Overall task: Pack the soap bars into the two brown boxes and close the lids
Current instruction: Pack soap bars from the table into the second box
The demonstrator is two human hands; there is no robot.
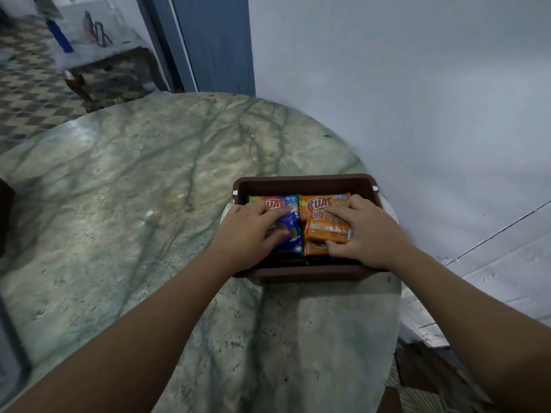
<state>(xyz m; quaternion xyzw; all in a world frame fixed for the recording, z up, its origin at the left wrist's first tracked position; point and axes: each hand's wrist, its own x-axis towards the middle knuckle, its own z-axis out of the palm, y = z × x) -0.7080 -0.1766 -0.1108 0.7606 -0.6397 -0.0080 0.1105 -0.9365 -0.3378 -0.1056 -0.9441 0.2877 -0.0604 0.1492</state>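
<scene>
- A brown box (304, 183) sits open at the right edge of the round marble tabletop (134, 189), close to the pale wall (402, 99).
- The box's long axis runs left to right; its near rim lies under both wrists.
- Inside, wrapped soap bars fill the box in two columns: blue soap bars (290, 225) on the left, orange soap bars (326, 226) on the right.
- The far bars in each column lie flat with their printed faces up and their long sides left to right.
- The left hand (250, 234) reaches into the left half of the box; its fingers and thumb curl around a blue bar, so this grip holds that bar.
- The right hand (362, 234) reaches into the right half; fingers lie over the far edge of the top orange bar (328, 231) and the thumb presses its near edge, so this grip pinches the bar.
- That top orange bar rests on the other orange bars, long axis left to right, tilted slightly.
- A white edge (227, 210) shows just beside the box's left wall; what it belongs to cannot be told.
- Far left, a patterned tile floor (32, 93) and a blurred low table (98, 52) show beyond the tabletop.
</scene>
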